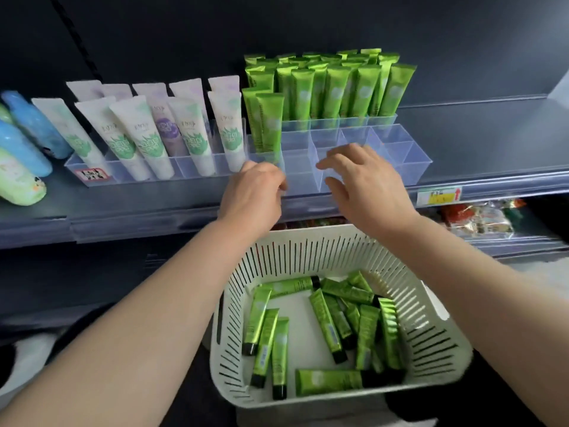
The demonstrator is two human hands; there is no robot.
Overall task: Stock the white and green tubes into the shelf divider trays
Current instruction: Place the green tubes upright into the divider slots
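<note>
- The dark shelf (pixel 477 140) stands against a dark back panel, with a clear rail along its front edge carrying a yellow price label (pixel 438 196).
- Two clear divider trays sit side by side on it: the left tray (pixel 147 184) and the right tray (pixel 409 155).
- At the far left of the shelf lean two blue bottles (pixel 30 124) and a pale green bottle (pixel 18 180).
- Wrapped packets (pixel 480 220) lie on the shelf below, to the right.
- About eleven white tubes (pixel 138 131) lean cap-down in the left tray, most with green leaf print and at least one with purple.
- The green tubes (pixel 335 94) stand cap-down in a dense block at the back of the right tray, too tightly packed to count. Two more (pixel 266 124) stand at its front left, and the other front compartments hold nothing.
- They are glossy metallic green with flat crimped ends.
- One white slotted basket (pixel 431 328) below holds a dozen or more loose green tubes (pixel 326 325) with black caps, overlapping.
- The left hand (pixel 252 192) has its fingers curled at the right tray's front wall. I cannot tell whether it grips anything.
- The right hand (pixel 363 183) hovers over the front compartments, fingers spread and holding nothing.
</note>
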